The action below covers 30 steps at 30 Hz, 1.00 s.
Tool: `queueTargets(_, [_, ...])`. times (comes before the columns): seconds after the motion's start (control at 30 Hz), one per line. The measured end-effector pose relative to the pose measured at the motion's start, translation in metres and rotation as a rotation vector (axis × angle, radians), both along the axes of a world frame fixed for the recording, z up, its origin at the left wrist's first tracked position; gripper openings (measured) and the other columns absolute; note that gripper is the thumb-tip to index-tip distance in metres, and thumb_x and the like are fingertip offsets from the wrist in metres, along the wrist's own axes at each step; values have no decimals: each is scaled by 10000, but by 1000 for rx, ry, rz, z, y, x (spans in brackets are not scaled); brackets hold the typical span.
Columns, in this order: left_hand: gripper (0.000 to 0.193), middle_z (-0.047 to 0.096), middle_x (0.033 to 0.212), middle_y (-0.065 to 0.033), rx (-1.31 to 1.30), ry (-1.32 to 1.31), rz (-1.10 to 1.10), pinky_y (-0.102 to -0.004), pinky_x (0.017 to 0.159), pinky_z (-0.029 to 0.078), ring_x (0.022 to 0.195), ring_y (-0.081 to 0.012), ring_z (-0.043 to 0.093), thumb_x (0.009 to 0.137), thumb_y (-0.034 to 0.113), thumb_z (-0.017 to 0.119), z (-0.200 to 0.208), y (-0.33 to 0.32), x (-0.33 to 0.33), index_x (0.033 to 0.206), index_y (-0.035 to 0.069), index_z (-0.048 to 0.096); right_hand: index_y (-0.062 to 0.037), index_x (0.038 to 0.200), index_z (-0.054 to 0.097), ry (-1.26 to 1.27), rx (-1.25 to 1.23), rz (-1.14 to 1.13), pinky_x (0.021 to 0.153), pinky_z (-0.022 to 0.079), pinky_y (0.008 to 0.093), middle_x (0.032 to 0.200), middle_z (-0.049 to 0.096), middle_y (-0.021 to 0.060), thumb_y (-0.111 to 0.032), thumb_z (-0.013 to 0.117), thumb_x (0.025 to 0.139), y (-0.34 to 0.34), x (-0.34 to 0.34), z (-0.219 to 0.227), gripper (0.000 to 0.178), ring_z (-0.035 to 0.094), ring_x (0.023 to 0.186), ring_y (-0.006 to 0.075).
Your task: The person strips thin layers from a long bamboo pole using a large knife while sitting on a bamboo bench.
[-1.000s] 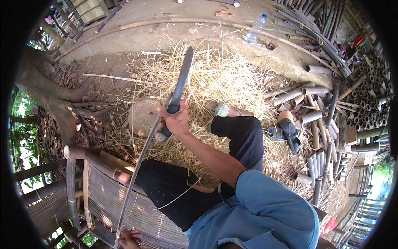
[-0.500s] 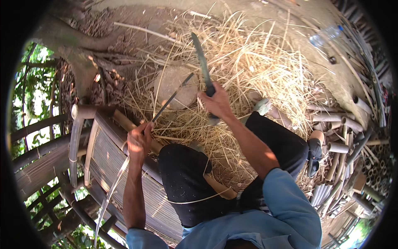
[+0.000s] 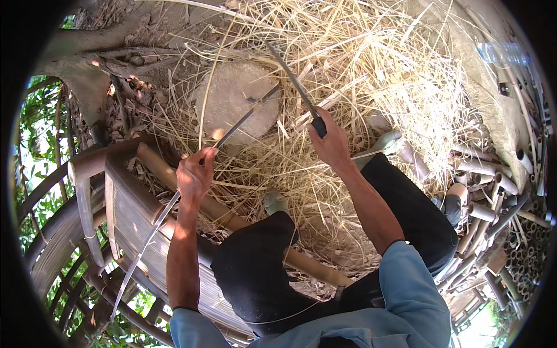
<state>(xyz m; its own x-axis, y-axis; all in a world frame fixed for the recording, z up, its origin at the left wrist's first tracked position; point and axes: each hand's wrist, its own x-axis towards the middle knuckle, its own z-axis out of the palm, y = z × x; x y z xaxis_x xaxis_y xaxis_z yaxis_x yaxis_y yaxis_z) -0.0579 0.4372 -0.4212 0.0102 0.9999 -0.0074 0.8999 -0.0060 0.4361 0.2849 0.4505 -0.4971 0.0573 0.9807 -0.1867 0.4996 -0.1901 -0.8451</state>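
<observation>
My left hand (image 3: 194,177) is closed around a long, thin bamboo strip (image 3: 243,119). Its dark front end slants away to the right over a round stone (image 3: 223,95). Behind the hand a pale tail (image 3: 139,258) trails back past my forearm; it looks like the same strip. In my right hand (image 3: 332,142) is the dark handle of a machete (image 3: 293,78), gripped in wrapped fingers. The long blade points away and to the left, its tip beyond the strip's far end. Blade and strip appear apart, though I cannot tell the height between them.
A heap of pale bamboo shavings (image 3: 371,64) covers the ground ahead. To my left stands a bamboo bench (image 3: 145,206), with tree roots (image 3: 87,98) beyond. Cut bamboo tubes (image 3: 481,168) lie on the right, below a clear plastic bottle (image 3: 505,53). My legs frame the near ground.
The view has shifted, so the stone and shavings look larger. My right hand has moved right and the machete blade has turned, showing narrower. Both hands keep their holds.
</observation>
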Motion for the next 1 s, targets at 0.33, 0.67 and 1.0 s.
queueTargets(0.33, [301,752,818,-125,-68,123,63,-412,651,565,686,-328,721,949,397,693,-29,3,-3,957,110,785,-14,1170,515,-11,36,74,631,543,473,766,694,189,-280,689,932,30,-23,-30,397,700,668,400])
queueTargets(0.67, [385,749,801,-161,-66,95,60,-392,618,580,664,-320,733,966,399,680,-28,4,3,899,30,770,5,1115,483,-37,270,90,498,550,445,751,677,239,-247,686,942,42,-48,-58,367,694,600,392])
queueTargets(1.0, [272,766,796,-79,150,111,-9,-382,493,550,537,-297,695,920,306,739,-42,2,-4,748,98,704,17,1128,475,3,178,119,494,557,420,754,669,231,-199,684,947,45,-48,-27,352,701,588,358])
